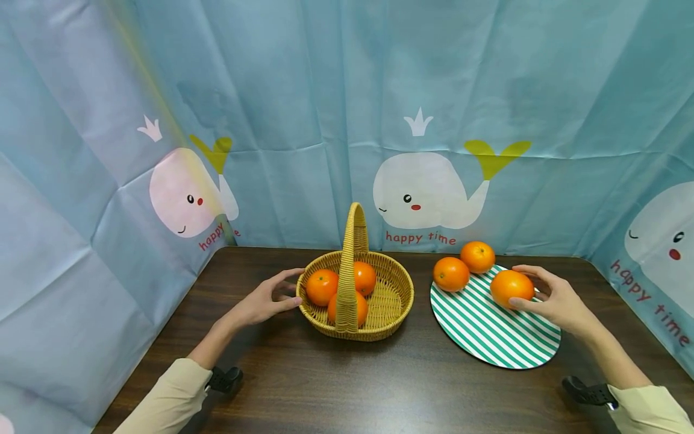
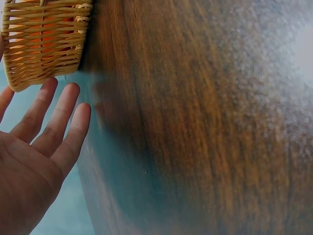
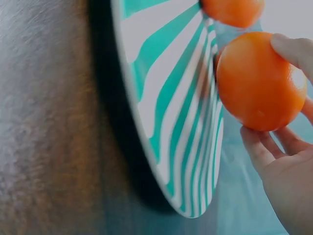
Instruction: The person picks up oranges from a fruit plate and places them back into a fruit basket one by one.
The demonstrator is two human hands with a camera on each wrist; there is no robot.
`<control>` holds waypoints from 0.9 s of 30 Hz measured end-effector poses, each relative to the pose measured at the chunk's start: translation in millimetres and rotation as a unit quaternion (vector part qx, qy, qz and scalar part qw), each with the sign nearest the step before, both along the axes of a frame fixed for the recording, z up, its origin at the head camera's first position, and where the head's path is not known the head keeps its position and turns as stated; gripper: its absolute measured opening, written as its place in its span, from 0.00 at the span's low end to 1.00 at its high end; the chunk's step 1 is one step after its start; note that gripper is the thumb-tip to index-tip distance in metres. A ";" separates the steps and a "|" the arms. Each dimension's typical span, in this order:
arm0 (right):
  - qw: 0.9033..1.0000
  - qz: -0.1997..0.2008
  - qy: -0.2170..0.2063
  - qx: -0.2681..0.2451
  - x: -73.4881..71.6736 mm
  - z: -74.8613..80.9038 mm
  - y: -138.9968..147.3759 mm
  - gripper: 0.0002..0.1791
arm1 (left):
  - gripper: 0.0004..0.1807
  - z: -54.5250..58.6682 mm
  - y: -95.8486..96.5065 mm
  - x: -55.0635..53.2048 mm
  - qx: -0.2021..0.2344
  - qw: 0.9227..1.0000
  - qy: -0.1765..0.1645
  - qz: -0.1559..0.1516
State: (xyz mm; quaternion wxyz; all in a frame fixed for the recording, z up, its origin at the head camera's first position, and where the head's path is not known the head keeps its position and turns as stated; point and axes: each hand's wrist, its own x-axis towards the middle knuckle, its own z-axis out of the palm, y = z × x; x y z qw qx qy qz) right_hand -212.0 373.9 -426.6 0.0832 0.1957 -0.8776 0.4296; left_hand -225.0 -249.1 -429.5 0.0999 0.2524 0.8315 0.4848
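Orange (image 1: 512, 289) sits between the thumb and fingers of the right hand (image 1: 555, 301), over the part of the striped mat (image 1: 504, 337) toward the far right corner of the surface (image 1: 401, 386). A thumb on one side opposed by several fingertips suits a round, smooth fruit; a firm but gentle hold, spread around its middle, should keep it from slipping or rolling. Any lift would best go clear of its neighbours, since a brush could set one rolling.

Two more fruits lie near it: a left fruit (image 1: 451, 274) at the mat's left edge and a rear fruit (image 1: 478, 257) behind, toward the far edge of the surface.

Left of the mat stands a wicker basket (image 1: 374, 333) with three oranges at its left end. At that end's rim is the left hand (image 1: 265, 299), fingers spread; a light touch there would probably be enough to steady it.

Whether the gripped fruit touches the mat is hard to tell. The basket's handle (image 1: 347, 289) partly hides two of the three inside. In the left wrist view, the thumb and forefinger are cut off, so how firmly they meet the rim is unclear.
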 end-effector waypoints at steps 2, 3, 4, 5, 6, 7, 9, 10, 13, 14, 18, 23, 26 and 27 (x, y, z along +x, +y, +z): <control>1.000 -0.004 -0.001 0.005 0.6 3.6 -0.9 0.36 | 0.36 -0.3 0.1 -0.2 -0.001 1.000 0.002 -0.001; 1.000 -0.007 0.001 0.008 0.9 5.6 -1.4 0.36 | 0.36 -0.4 0.1 -0.1 0.000 1.000 0.001 -0.002; 1.000 -0.009 0.002 0.010 1.2 7.7 -2.2 0.36 | 0.36 -0.4 0.3 -0.2 0.000 1.000 0.000 -0.003; 1.000 -0.010 0.003 0.011 1.4 9.7 -2.7 0.36 | 0.36 -0.4 0.3 -0.3 0.000 1.000 0.000 -0.003; 1.000 -0.010 0.006 0.012 1.5 11.6 -3.4 0.36 | 0.36 -0.3 0.2 -0.1 0.001 1.000 0.000 -0.003; 1.000 -0.008 0.008 0.011 1.6 13.5 -4.2 0.36 | 0.36 -0.3 0.2 -0.1 0.002 1.000 -0.001 -0.003; 1.000 -0.001 0.012 0.008 0.8 16.6 -5.7 0.36 | 0.36 -0.3 0.0 0.0 0.005 1.000 -0.004 -0.003; 1.000 0.003 0.013 0.006 0.4 18.1 -6.6 0.36 | 0.36 -0.4 -0.1 -0.1 0.006 1.000 -0.004 -0.002; 1.000 0.017 0.015 0.000 -1.6 22.3 -9.1 0.37 | 0.36 -0.9 0.0 -0.4 0.006 1.000 -0.005 -0.002; 1.000 0.020 0.015 -0.002 -2.2 23.9 -10.4 0.37 | 0.36 -1.0 0.1 -0.4 0.006 1.000 -0.004 -0.002; 0.999 0.038 0.007 -0.019 -3.6 31.4 -17.8 0.37 | 0.36 -1.5 0.4 -0.4 0.004 1.000 -0.002 -0.001; 0.998 0.057 0.001 -0.028 -6.0 39.9 -29.3 0.36 | 0.36 -1.2 -0.4 0.2 0.006 1.000 -0.008 -0.002; 0.998 0.061 -0.001 -0.029 -8.8 43.2 -35.1 0.36 | 0.36 -0.8 -0.6 0.6 0.007 1.000 -0.008 -0.004; 0.998 0.063 -0.003 -0.031 -9.4 44.2 -37.2 0.36 | 0.36 -0.8 -0.6 0.6 0.007 1.000 -0.008 -0.004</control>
